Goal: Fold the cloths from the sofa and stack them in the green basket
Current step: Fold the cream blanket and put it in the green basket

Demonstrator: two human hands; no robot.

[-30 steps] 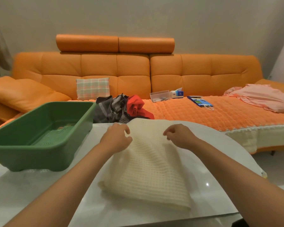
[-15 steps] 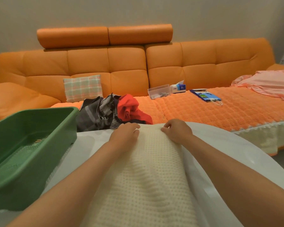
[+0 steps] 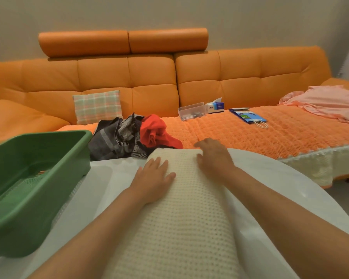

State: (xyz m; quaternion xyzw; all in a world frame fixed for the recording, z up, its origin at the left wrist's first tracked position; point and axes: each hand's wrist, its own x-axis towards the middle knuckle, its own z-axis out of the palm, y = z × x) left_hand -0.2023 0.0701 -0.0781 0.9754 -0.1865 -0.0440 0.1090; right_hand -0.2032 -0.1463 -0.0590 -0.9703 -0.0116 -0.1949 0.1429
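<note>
- The near end of the cream cloth (image 3: 181, 228) runs off the bottom of the picture. The green basket (image 3: 28, 228), left of the hands, is cut off too.
- The right hand (image 3: 214, 156) is blurry at its fingertips.
- Both hands lie flat on the cloth on the white counter (image 3: 101, 194), the left hand (image 3: 153, 178) with straight fingers.
- More cloths (image 3: 129, 135) sit heaped on the sofa (image 3: 149, 77) beyond.

Cream waffle-knit cloth (image 3: 181, 208) on glossy white table (image 3: 290, 190); solid green plastic basket (image 3: 24, 208); orange leather sofa (image 3: 230, 77); pastel plaid cushion (image 3: 98, 106); grey patterned cloth pile (image 3: 117, 137); red crumpled cloth (image 3: 155, 131); pale pink fabric (image 3: 330, 103).
</note>
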